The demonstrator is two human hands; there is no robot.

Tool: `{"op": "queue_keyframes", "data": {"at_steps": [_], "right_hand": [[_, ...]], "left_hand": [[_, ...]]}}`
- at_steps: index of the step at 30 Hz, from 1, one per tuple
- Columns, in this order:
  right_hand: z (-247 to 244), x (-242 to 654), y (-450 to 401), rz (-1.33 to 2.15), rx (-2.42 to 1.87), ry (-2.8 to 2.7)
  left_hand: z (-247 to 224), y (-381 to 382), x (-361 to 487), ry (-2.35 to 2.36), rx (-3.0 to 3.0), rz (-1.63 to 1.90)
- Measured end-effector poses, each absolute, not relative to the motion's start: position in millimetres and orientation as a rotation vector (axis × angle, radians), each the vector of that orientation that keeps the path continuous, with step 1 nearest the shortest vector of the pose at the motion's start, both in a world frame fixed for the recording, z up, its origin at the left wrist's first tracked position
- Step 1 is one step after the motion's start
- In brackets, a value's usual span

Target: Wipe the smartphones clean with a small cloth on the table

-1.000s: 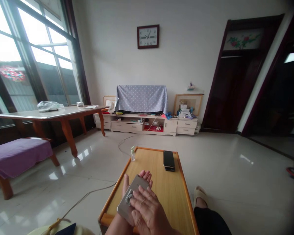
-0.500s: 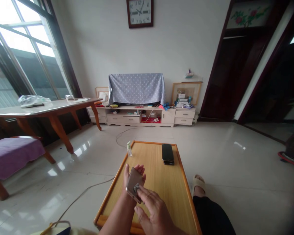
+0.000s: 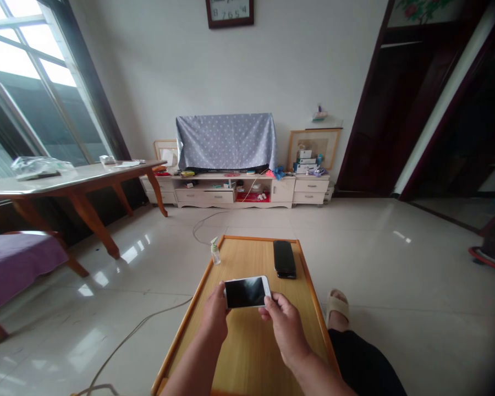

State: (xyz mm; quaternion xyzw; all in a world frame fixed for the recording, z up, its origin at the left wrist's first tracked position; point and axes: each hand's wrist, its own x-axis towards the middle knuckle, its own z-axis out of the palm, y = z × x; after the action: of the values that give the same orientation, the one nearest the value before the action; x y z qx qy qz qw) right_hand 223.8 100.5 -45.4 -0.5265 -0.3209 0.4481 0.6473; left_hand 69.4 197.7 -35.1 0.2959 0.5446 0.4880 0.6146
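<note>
A white-edged smartphone point(image 3: 246, 292) is held sideways over the wooden table point(image 3: 247, 352), its dark screen facing me. My left hand point(image 3: 215, 313) grips its left end, thumb along the edge. Around the right end closes my right hand point(image 3: 284, 322), with the thumb at the front near the home button. The back of the phone is hidden from me. Beyond it, at the far right of the tabletop, lies a black phone point(image 3: 284, 257) on top of another dark flat item. A small clear pump bottle point(image 3: 215, 253) with a green top stands at the far left edge.
A cable point(image 3: 140, 322) runs along the tiled floor left of the table. My sandalled foot point(image 3: 337, 308) rests to the right. Farther off stand a low TV cabinet point(image 3: 202, 197), a cloth-covered television point(image 3: 226, 143), a larger table point(image 3: 74, 184) and a purple-covered stool point(image 3: 18, 264).
The phone has turned from showing its back, upright in my left hand, to lying sideways with its screen toward me. My right hand has moved from its back to its right end.
</note>
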Motion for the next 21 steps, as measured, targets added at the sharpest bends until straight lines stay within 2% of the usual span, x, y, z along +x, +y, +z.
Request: {"op": "queue_keyframes", "data": {"at_steps": [4,10,16,21], "right_hand": [[-66,239,134,1.1,-1.212,-0.481],[-87,250,173,1.181,-1.254,-0.408],[-88,259,203,1.242,-1.297,-0.432],[-83,259,212,1.274,-1.311,-0.482]], "left_hand": [[-37,197,66,1.25,0.844,1.055],[-45,199,67,1.286,1.038,0.991],[-70,218,56,1.508,1.645,0.876],[-66,220,43,1.667,1.936,0.678]]}}
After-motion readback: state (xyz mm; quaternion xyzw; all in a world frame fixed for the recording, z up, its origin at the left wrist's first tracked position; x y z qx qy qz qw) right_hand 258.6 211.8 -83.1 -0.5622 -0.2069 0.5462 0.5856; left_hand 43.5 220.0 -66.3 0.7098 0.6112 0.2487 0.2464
